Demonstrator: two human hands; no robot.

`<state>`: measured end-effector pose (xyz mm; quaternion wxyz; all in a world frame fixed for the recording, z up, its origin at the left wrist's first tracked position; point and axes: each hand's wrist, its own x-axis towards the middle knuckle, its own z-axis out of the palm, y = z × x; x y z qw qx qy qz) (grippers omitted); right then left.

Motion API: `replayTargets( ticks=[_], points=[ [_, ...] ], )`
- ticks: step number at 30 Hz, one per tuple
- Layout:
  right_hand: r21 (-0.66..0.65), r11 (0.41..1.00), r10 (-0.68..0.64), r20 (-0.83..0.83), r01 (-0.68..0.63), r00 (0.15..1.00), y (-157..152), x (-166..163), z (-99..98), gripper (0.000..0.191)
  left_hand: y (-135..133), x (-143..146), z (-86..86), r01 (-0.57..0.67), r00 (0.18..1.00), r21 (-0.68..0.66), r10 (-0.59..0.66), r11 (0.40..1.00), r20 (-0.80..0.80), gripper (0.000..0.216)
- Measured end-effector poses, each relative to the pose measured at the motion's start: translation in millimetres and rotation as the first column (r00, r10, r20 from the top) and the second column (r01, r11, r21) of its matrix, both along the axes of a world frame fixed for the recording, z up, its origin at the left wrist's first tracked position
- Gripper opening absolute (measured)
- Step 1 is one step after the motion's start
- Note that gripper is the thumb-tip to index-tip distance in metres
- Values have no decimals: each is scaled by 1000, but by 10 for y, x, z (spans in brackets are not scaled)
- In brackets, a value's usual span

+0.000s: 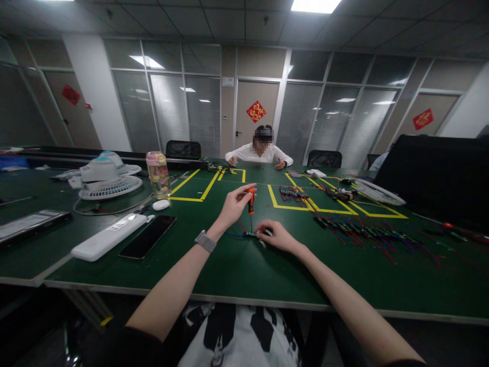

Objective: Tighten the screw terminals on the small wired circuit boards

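Between a glossy black smartphone and tangled red-wired circuit boards on the smooth green worktop, grips an orange-handled screwdriver tip-down in closed left fingers, pinching a small circuit board beneath with bent right fingers.

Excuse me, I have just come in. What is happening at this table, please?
The camera wearer's left hand holds an orange screwdriver nearly upright, its tip down at a small wired board on the green table. The right hand is at the board's right end. More wired pieces lie farther right.
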<state>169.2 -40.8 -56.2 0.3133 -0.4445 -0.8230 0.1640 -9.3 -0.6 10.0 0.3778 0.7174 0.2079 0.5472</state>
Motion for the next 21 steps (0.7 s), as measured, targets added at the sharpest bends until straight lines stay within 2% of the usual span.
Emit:
replayTargets(
  ticks=[4, 9, 11, 16, 18, 21],
  points=[
    [1, 1000, -9, -1, 9, 1000, -1, 1, -4, 14, 4, -14, 3, -78, 997, 54, 80, 995, -25, 31],
    [0, 1000, -16, 3, 16, 1000, -4, 4, -2, 13, 3, -14, 10, 26, 1000, 0, -26, 1000, 7, 34],
    [-1, 1000, -11, 2, 11, 1000, 1, 5, -4, 13, 0, -8, 4, 31, 999, -19, -31, 999, 21, 36],
    [-8, 1000, -9, 2, 9, 1000, 10, 4, -9, 13, 7, -20, 0, -133, 991, 62, 134, 989, -22, 30],
    [-9, 1000, -9, 0, 9, 1000, 8, 5, -7, 13, 17, -28, 10, -163, 986, 90, 166, 983, -31, 28],
    [-7, 1000, -13, -1, 13, 1000, 7, 11, -8, 13, 25, -28, 20, -75, 997, 67, 77, 995, -24, 31]
  ],
)
